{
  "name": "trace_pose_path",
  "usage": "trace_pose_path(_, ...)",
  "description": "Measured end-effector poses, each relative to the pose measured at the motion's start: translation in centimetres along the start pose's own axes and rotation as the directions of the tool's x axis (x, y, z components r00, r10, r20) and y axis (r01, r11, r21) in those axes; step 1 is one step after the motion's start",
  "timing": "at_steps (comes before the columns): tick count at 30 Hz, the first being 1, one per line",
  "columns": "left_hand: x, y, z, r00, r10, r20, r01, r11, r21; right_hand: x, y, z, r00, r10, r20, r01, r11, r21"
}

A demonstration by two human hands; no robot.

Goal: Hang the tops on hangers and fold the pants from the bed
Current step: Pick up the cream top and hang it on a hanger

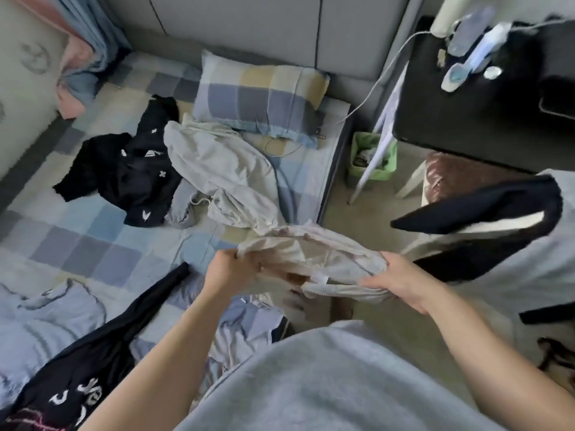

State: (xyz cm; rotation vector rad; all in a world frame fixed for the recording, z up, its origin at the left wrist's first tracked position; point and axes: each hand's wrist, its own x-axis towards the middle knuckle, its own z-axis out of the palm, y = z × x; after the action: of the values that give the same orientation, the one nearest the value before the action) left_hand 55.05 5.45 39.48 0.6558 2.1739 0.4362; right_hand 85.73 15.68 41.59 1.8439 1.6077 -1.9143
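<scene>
A pale beige pair of pants (236, 169) trails from the middle of the bed (93, 244) to its near right edge. My left hand (222, 270) grips the left side of its waistband and my right hand (399, 279) grips the right side, holding the band open above the bed's edge. A black top with white marks (130, 169) lies crumpled on the bed to the left. A grey-blue garment (183, 203) peeks out beside it. Another black garment with lettering (93, 346) stretches across the near left.
A checked pillow (258, 98) sits at the bed head. Right of the bed stand a green bin (371, 157), a brown stool (451, 175) and a black cabinet (466, 98) with bottles. A white-and-navy garment (497, 225) hangs at the right. A light blue quilt (40, 321) lies near left.
</scene>
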Motion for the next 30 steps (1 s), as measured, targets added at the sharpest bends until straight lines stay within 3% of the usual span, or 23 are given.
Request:
trace_pose_path(2, -0.3, 1.1, 1.7, 0.996, 0.077, 0.038, -0.078, 0.997, 0.019, -1.4, 3.2, 0.6, 0.986, 0.030, -0.161, -0.066, 0.973, -0.221)
trace_pose_path(4, -0.9, 2.5, 3.8, 0.982, 0.143, 0.122, -0.144, 0.990, 0.000, -2.7, 5.7, 0.7, 0.951, 0.097, -0.293, -0.183, 0.942, -0.282)
trace_pose_path(7, -1.9, 4.7, 6.7, 0.962, 0.178, 0.208, -0.166, 0.983, -0.076, -5.0, 8.4, -0.4, 0.855, 0.140, -0.500, -0.311, 0.909, -0.277)
trace_pose_path(9, -3.2, 7.0, 8.9, 0.924, 0.198, 0.327, -0.164, 0.978, -0.129, -7.7, 10.4, -1.9, 0.759, 0.192, -0.622, -0.346, 0.928, -0.136)
trace_pose_path(11, -4.7, 9.5, 11.1, 0.868, 0.188, 0.460, -0.112, 0.976, -0.188, -10.4, 12.4, -3.1, 0.654, 0.301, -0.694, -0.266, 0.950, 0.162)
trace_pose_path(12, -5.6, 10.8, 12.4, 0.838, 0.176, 0.517, -0.066, 0.972, -0.225, -11.8, 13.4, -3.5, 0.594, 0.352, -0.724, -0.157, 0.933, 0.325)
trace_pose_path(14, -7.8, 13.5, 14.7, 0.776, 0.155, 0.612, 0.014, 0.965, -0.262, -14.7, 14.8, -4.4, 0.512, 0.428, -0.745, 0.121, 0.823, 0.556)
trace_pose_path(16, -10.3, 15.9, 16.9, 0.708, 0.154, 0.689, 0.042, 0.965, -0.259, -17.6, 15.5, -5.6, 0.498, 0.463, -0.734, 0.348, 0.668, 0.658)
trace_pose_path(19, -13.9, 19.2, 20.4, 0.620, 0.191, 0.761, -0.004, 0.971, -0.240, -21.8, 16.6, -8.5, 0.521, 0.502, -0.690, 0.538, 0.435, 0.722)
trace_pose_path(21, -16.6, 21.6, 22.5, 0.526, 0.226, 0.820, -0.049, 0.970, -0.237, -24.5, 17.1, -11.2, 0.575, 0.474, -0.667, 0.565, 0.360, 0.743)
trace_pose_path(23, -19.6, 24.1, 24.4, 0.424, 0.260, 0.868, -0.097, 0.966, -0.242, -27.2, 17.5, -14.1, 0.629, 0.414, -0.658, 0.564, 0.340, 0.753)
trace_pose_path(25, -22.4, 26.7, 26.3, 0.338, 0.307, 0.890, -0.149, 0.951, -0.271, -29.5, 18.1, -17.3, 0.636, 0.358, -0.684, 0.586, 0.352, 0.730)
trace_pose_path(28, -26.0, 30.3, 29.0, 0.190, 0.388, 0.902, -0.217, 0.912, -0.347, -32.8, 19.0, -22.6, 0.570, 0.331, -0.752, 0.645, 0.388, 0.659)
trace_pose_path(30, -28.2, 32.9, 30.9, 0.162, 0.454, 0.876, -0.254, 0.877, -0.408, -34.9, 19.5, -26.1, 0.517, 0.311, -0.798, 0.696, 0.390, 0.603)
